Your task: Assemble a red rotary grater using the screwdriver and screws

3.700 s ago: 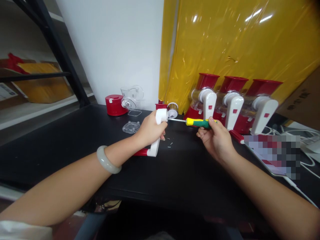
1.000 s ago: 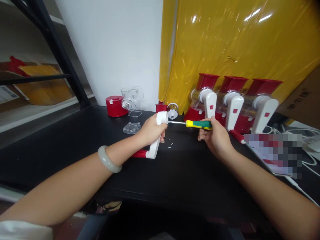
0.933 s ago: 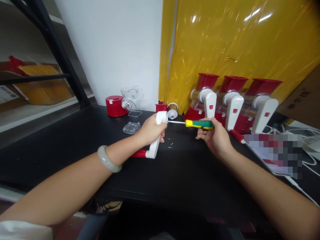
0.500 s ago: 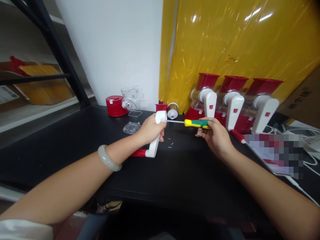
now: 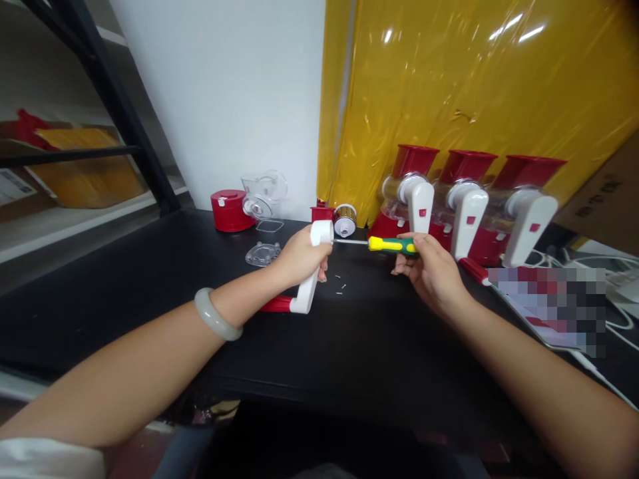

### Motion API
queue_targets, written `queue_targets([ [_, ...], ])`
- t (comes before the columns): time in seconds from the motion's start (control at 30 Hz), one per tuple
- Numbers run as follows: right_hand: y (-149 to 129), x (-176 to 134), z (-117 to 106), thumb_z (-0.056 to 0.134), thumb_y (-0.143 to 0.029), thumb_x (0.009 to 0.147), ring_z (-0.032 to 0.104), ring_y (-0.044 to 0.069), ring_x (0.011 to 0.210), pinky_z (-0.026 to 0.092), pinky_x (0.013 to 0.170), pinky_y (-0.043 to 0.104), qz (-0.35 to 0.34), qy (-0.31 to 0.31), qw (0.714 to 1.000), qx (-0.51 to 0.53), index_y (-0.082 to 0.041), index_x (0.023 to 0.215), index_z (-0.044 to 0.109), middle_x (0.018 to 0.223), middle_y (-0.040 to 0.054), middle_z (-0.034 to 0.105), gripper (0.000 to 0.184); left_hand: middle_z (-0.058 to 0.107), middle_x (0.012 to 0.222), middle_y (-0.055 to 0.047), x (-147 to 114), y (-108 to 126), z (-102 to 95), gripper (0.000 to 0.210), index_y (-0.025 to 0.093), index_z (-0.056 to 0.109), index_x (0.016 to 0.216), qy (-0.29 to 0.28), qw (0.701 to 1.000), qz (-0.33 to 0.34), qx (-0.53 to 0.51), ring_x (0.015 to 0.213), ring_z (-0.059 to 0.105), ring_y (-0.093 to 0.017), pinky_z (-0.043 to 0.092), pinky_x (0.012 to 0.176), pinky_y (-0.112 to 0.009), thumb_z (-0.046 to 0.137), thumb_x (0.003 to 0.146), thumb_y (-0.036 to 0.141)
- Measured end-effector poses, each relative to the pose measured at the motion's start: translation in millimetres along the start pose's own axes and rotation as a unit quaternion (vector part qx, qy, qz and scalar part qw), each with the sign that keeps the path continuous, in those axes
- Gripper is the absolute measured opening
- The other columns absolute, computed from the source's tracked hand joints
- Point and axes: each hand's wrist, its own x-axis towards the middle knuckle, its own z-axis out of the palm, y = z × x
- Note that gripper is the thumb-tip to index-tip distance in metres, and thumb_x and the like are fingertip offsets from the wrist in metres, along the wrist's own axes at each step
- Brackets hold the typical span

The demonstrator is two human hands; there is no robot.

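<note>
My left hand (image 5: 302,256) is closed around a white crank handle (image 5: 307,293) with a red grip (image 5: 277,304), holding it upright above the black table. In my right hand (image 5: 432,266) is a green and yellow screwdriver (image 5: 392,245), gripped by its rear end with the fingers around it. Its metal shaft lies level and points left, with the tip at the upper end of the crank handle; the exact contact point is too small to make out. Several small screws (image 5: 339,286) lie on the table below the shaft.
A red base (image 5: 232,211), a clear plastic housing (image 5: 264,193) and a clear flat part (image 5: 263,253) are at the back left. Behind my hands stands a grater drum (image 5: 345,221). Three red and white rotary graters (image 5: 419,193) line the back right, near a tablet (image 5: 544,309) and white cables (image 5: 622,306).
The screwdriver handle has turned about its axis, showing more yellow on its side now. My right fingers have shifted slightly on it; my left hand and the crank handle stay in place.
</note>
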Motion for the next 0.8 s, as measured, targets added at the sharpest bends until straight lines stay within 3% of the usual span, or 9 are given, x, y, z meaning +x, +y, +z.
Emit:
queue_targets([
  [0.37, -0.6, -0.5, 1.0, 0.056, -0.053, 0.086, 0.046, 0.01, 0.036, 0.043, 0.04, 0.024, -0.012, 0.006, 0.999, -0.046, -0.022, 0.088, 0.053, 0.045, -0.0067, 0.048, 0.032, 0.054, 0.051, 0.005, -2.3, 2.4, 0.2, 0.016, 0.021, 0.043, 0.08, -0.013, 1.0, 0.002, 0.012, 0.037, 0.055, -0.016, 0.046, 0.037, -0.025, 0.048, 0.078, 0.006],
  [0.53, 1.4, 0.0, 1.0, 0.054, -0.061, 0.084, 0.048, 0.011, 0.036, 0.045, 0.04, 0.026, -0.002, 0.031, 0.997, -0.066, -0.021, 0.087, 0.053, 0.048, -0.0054, 0.051, 0.04, 0.055, 0.052, 0.005, -2.0, 1.9, -0.5, 0.016, 0.02, 0.043, 0.082, -0.022, 1.0, 0.002, 0.021, 0.037, 0.056, -0.016, 0.045, 0.037, -0.024, 0.049, 0.078, 0.006],
  [0.67, 0.1, 1.3, 0.6, 0.045, -0.05, 0.087, 0.057, 0.014, 0.046, 0.051, 0.05, 0.03, 0.025, 0.031, 0.999, -0.021, -0.02, 0.095, 0.055, 0.058, -0.001, 0.059, 0.033, 0.055, 0.052, 0.005, -2.7, 2.5, 0.0, 0.016, 0.02, 0.043, 0.083, -0.022, 0.999, -0.005, 0.026, 0.037, 0.056, -0.016, 0.046, 0.038, -0.024, 0.049, 0.078, 0.005],
  [0.8, -3.1, 0.4, 1.0, 0.046, -0.031, 0.08, 0.061, 0.014, 0.052, 0.052, 0.055, 0.03, 0.016, 0.035, 0.999, -0.006, -0.019, 0.097, 0.056, 0.064, -0.0005, 0.062, 0.023, 0.054, 0.051, 0.005, -3.5, 4.7, 1.1, 0.017, 0.02, 0.043, 0.082, -0.02, 0.999, -0.019, 0.027, 0.037, 0.055, -0.016, 0.046, 0.038, -0.024, 0.048, 0.078, 0.005],
])
